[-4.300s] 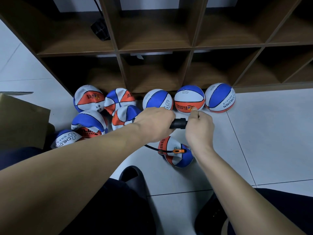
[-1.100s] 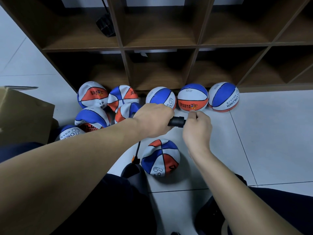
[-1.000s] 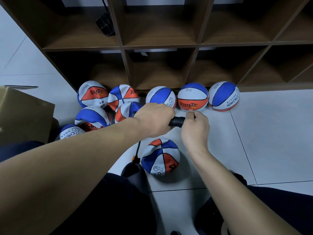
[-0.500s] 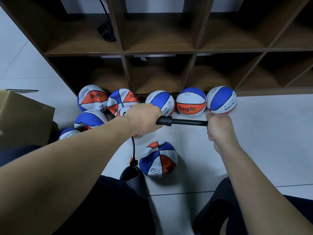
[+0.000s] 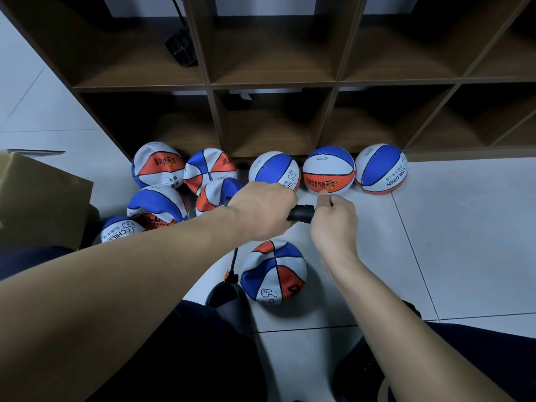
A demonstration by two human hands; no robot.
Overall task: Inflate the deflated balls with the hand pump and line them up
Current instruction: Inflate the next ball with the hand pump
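My left hand point(image 5: 265, 211) grips the barrel of the black hand pump point(image 5: 301, 213), and my right hand point(image 5: 335, 223) grips its handle, pushed in close against the barrel. A thin black hose with an orange fitting point(image 5: 231, 275) runs down from the pump to a red, white and blue ball point(image 5: 274, 272) on the floor between my knees. Three round balls stand in a row before the shelf: one point(image 5: 274, 169), a second point(image 5: 329, 169) and a third point(image 5: 381, 169). Several limp, dented balls point(image 5: 158, 165) lie heaped at the left.
A dark wooden cubby shelf point(image 5: 275, 82) runs across the back, with a black object point(image 5: 181, 49) in an upper cell. A cardboard box point(image 5: 37, 198) stands at the left. White floor tiles point(image 5: 464, 227) spread to the right. A black slipper point(image 5: 226, 300) is by the ball.
Half a second ago the handle was drawn out to the right with the rod showing; now my right hand has pushed it back in against the barrel. The ball looks rounder than before.
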